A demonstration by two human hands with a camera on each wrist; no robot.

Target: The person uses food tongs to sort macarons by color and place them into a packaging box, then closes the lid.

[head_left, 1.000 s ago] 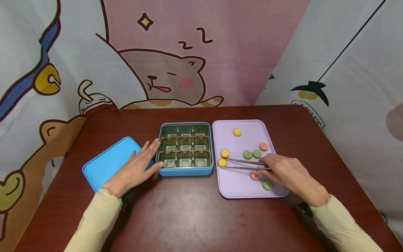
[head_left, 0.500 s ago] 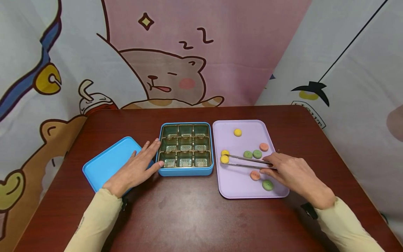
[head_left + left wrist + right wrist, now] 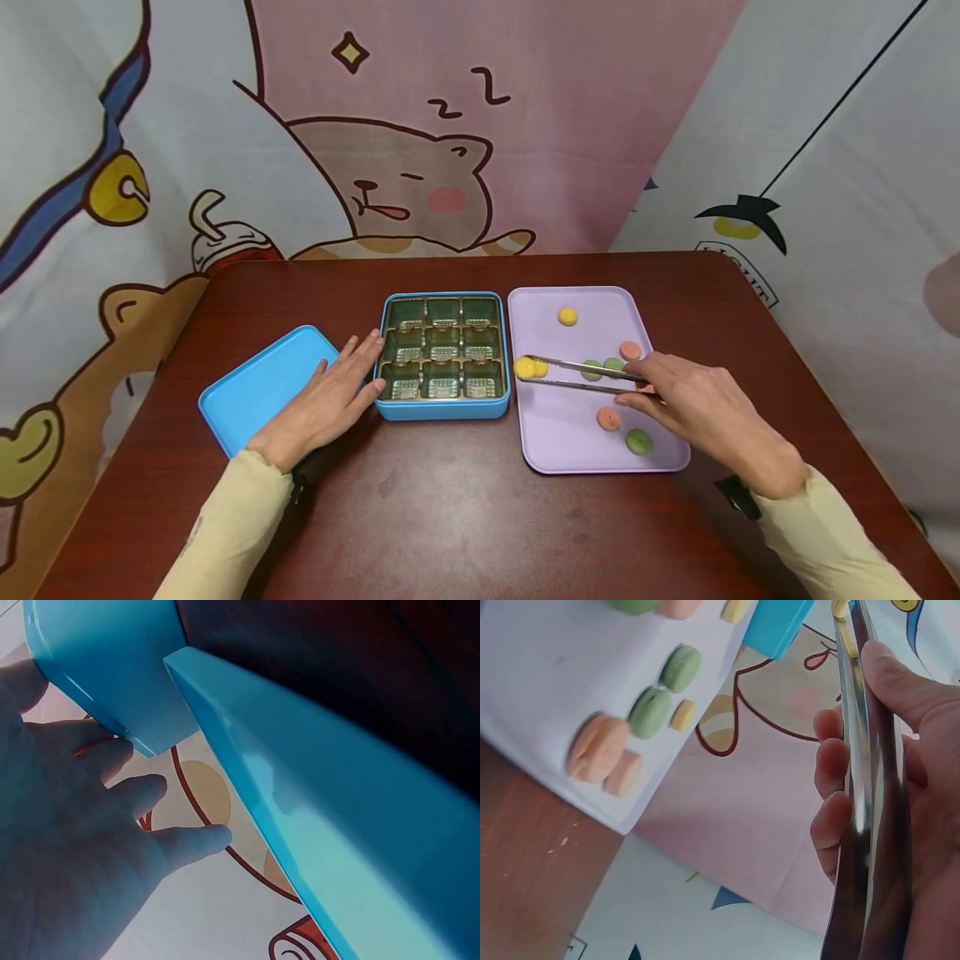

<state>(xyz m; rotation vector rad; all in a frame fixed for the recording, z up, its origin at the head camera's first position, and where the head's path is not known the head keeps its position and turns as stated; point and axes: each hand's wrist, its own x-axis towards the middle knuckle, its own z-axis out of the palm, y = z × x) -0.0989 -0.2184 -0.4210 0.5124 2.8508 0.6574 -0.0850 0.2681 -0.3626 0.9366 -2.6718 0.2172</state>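
A person's left hand is spread with fingers extended, gripping nothing, its fingertips and thumb against the left side of a blue box. The right hand pinches slender metal tongs between thumb and curled fingers; the tips hold a yellow macaron at the left rim of a lilac tray. A second yellow macaron shows partly hidden just behind it.

The tray stands right of the box, with a narrow strip of worktop between them. A wide stretch of worktop spreads in front of both. The blue lid lies at an angle to the box's left, partly beneath the left forearm and hand in the head view.

The tray is smooth, with rounded corners and a low raised edge, carrying small round green, pink and yellow macarons. The box holds a shiny gold insert of nine square compartments, three by three. The worktop is glossy reddish-brown; cartoon-printed cloth hangs behind.
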